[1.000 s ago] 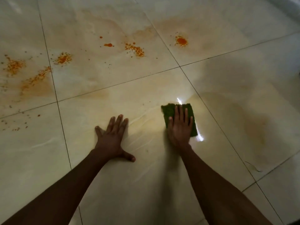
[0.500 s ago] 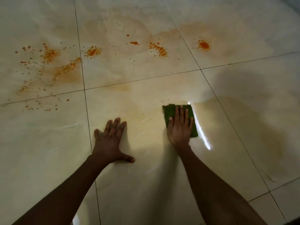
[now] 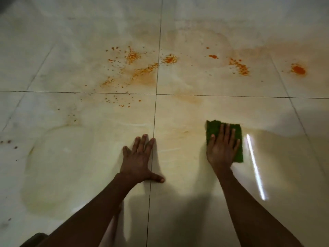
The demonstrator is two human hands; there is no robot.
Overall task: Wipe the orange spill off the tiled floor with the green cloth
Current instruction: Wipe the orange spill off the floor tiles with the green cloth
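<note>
A folded green cloth (image 3: 214, 128) lies flat on the glossy cream tiled floor (image 3: 71, 175). My right hand (image 3: 221, 148) presses on it with straight fingers and covers most of it. My left hand (image 3: 138, 157) rests flat on the floor to the left, fingers spread, across a grout line. Orange spill (image 3: 144, 70) lies farther ahead as specks and blots, with more patches (image 3: 239, 65) and a dense blot (image 3: 299, 70) to the right. Pale orange smears surround them.
Dark grout lines (image 3: 156, 94) cross just ahead of my hands. A few orange specks (image 3: 8, 142) sit at the far left. A bright light reflection (image 3: 255, 166) streaks the wet tile right of the cloth. A dark object (image 3: 35, 237) shows at the bottom left corner.
The view has swung left, so the spill now sits centred ahead. My hands and the cloth keep almost the same positions relative to each other.
</note>
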